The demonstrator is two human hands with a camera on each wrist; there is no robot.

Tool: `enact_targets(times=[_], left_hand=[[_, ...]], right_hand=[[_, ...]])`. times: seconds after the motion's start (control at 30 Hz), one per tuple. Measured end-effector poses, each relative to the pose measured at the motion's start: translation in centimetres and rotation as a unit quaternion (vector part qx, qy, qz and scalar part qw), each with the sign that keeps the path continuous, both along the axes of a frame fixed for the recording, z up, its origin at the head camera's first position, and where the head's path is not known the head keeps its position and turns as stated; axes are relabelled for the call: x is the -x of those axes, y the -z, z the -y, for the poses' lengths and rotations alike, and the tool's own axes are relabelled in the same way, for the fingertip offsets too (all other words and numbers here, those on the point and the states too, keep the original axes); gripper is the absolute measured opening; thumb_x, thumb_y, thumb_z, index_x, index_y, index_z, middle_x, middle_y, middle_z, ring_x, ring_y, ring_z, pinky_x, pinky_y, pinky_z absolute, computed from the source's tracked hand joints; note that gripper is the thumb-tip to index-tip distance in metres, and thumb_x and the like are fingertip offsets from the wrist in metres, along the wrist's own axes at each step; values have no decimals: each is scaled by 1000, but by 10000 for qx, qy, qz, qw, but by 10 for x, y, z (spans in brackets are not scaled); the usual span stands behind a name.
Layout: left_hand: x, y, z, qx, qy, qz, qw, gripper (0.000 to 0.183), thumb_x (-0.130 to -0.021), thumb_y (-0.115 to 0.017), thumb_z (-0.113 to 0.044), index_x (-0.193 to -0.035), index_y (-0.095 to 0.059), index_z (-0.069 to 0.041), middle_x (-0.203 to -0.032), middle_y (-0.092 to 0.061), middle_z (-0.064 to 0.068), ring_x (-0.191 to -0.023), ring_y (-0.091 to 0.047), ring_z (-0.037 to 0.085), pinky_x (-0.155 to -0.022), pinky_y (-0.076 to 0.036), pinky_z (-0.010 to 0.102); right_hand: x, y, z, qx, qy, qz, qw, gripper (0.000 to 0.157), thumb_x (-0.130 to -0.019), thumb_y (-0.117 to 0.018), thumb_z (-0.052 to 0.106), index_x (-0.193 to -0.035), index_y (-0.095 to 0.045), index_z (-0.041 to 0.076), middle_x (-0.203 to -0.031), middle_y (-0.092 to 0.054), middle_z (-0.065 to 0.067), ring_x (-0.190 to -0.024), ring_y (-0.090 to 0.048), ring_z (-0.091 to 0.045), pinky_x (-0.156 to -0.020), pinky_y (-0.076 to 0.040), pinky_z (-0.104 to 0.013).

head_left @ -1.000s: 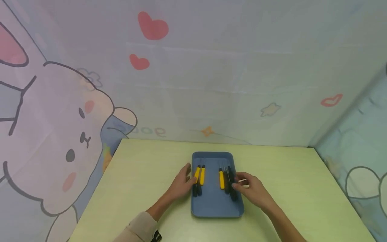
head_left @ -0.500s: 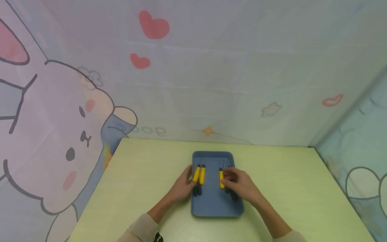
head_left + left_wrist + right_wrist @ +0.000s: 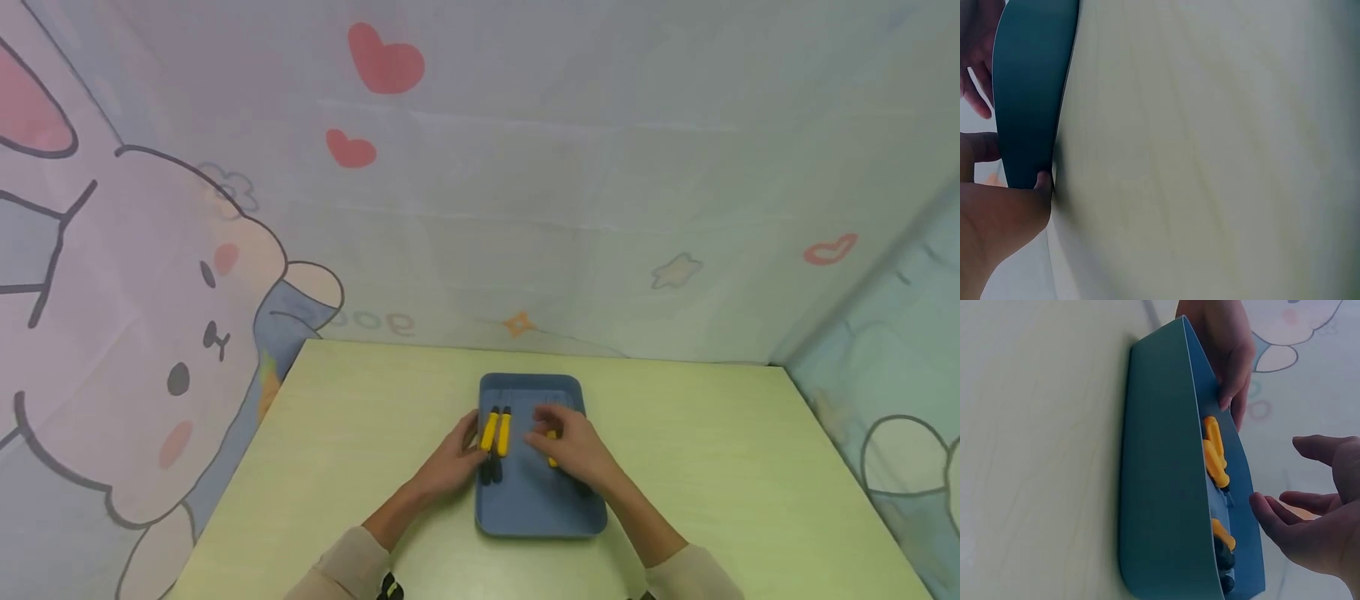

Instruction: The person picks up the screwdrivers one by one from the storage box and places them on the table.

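Observation:
A blue-grey tray (image 3: 536, 510) stands on the table with several screwdrivers in it. On its left side lie yellow screwdrivers (image 3: 503, 433) beside black handles (image 3: 492, 472). My left hand (image 3: 450, 458) grips the tray's left wall, thumb over the rim and a fingertip low on the outside in the left wrist view. Over the tray's right side hovers my right hand (image 3: 576, 443), thumb and fingers spread, holding nothing. It partly covers another yellow screwdriver (image 3: 552, 450). In the right wrist view that one lies next to black handles (image 3: 1225, 557), below my right fingers.
The pale yellow-green table (image 3: 712, 450) extends on both sides of the tray. Behind it hangs a cloth backdrop (image 3: 525, 200) printed with hearts and a large rabbit. More printed cloth (image 3: 900, 367) closes off the right side.
My right hand has moved left from the tray's right rim, across the right-hand screwdrivers, to above the yellow one. My left hand and the tray have stayed in place.

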State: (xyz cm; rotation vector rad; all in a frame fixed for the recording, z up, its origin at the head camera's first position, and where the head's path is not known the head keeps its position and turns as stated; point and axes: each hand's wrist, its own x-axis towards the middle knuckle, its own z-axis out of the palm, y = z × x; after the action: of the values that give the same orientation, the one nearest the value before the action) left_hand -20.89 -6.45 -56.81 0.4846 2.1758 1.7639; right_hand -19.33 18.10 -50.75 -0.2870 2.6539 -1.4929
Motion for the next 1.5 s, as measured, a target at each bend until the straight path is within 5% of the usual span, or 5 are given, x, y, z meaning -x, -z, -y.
enact_targets(times=[0.43,1.07,1.5], left_hand=[[7,9,9,-404,373,170,9983,74,-107,-54,2,-167,-11,3,-175,-12,22,-162,-11,35,-127,-28,49],[5,6,9,-482,362,74,9982,71,-107,-52,4,-166,-11,7,-174,-12,26,-162,-11,39,-127,-27,52],[5,8,8,-497,393,90,9980,73,-106,-53,4,-166,-11,7,-174,-10,25,-162,-11,38,-127,-27,50]], right_hand=[[18,13,16,-44,291,68,9995,59,-96,-80,24,-145,-60,-2,-136,-68,-15,-120,-69,-32,-104,-55,-54],[38,35,41,77,533,100,9985,55,-90,-85,17,-133,-64,-12,-117,-74,-20,-103,-73,-32,-86,-63,-44],[48,44,57,-717,753,-13,9946,49,-84,-85,16,-123,-70,-10,-106,-74,-17,-93,-71,-27,-80,-64,-43]])
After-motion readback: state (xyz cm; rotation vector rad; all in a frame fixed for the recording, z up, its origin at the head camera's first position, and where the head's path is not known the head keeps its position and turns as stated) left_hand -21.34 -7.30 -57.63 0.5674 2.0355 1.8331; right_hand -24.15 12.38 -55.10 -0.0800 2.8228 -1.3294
